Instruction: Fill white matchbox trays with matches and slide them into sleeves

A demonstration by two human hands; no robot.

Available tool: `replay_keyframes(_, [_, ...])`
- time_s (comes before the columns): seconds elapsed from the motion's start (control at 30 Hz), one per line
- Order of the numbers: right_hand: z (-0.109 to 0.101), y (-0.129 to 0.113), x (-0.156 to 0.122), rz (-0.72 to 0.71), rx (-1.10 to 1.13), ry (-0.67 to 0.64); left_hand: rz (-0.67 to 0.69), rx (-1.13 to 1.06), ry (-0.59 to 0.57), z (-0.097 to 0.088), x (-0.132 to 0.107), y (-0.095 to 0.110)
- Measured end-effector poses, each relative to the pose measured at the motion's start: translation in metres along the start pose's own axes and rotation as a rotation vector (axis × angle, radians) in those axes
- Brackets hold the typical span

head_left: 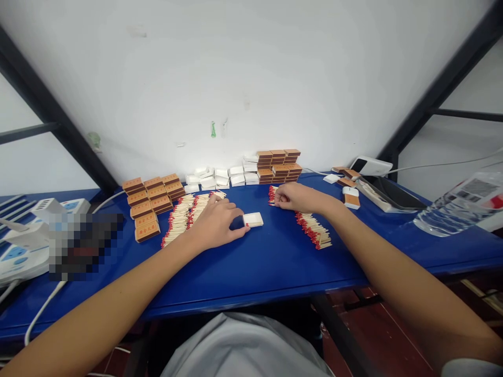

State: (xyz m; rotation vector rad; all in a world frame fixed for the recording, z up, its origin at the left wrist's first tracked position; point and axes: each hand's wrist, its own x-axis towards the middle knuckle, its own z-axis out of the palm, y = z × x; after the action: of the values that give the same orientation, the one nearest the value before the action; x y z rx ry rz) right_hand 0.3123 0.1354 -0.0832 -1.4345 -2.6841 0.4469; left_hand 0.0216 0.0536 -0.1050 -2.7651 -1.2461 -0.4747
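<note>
A blue table point(275, 262) runs the full width of the view, set against a plain white wall with a few small scuffs. Black metal struts slant up at both sides. The person sits close to its near edge, both bare forearms reaching over it.

The left hand point(218, 222) lies at the middle of the table. Its thumb and fingertips are closed narrowly on the left end of a white tray point(253, 219), which sits flat on the blue top. The right hand point(293, 198) is just beyond it to the right, fingers curled down on the far end of a row of red-tipped matches point(314, 230). Whether any are pinched cannot be told.

A larger heap of matches point(183, 214) lies left of the left hand. Left of that are brown matchboxes point(151, 201) (each carries reddish print, too small to read). More brown boxes point(279, 165) are stacked against the wall, with empty white trays point(220, 178) beside them.

On the far right lie a white power bank point(371, 166) and a dark flat screen point(395, 193). A plastic bottle point(458, 207) lies on its side there, its label bearing a square code that cannot be read. White power strips point(23, 246) crowd the left end.
</note>
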Motion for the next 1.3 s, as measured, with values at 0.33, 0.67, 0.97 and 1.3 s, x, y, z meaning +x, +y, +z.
replay_keyframes(0.33, [0.008, -0.049, -0.013, -0.244, 0.082, 0.100, 0.004, 0.021, -0.008, 0.001, 0.000, 0.000])
replay_keyframes(0.67, [0.029, -0.066, -0.011, -0.306, 0.040, 0.073, 0.009, 0.038, -0.027, 0.000, -0.001, 0.002])
replay_keyframes(0.97, [-0.005, -0.027, -0.012, -0.108, -0.042, 0.261, -0.002, 0.032, -0.023, -0.001, 0.000, 0.002])
replay_keyframes(1.3, [0.001, 0.004, 0.001, -0.030, -0.021, 0.093, 0.000, 0.033, -0.015, -0.001, 0.000, 0.001])
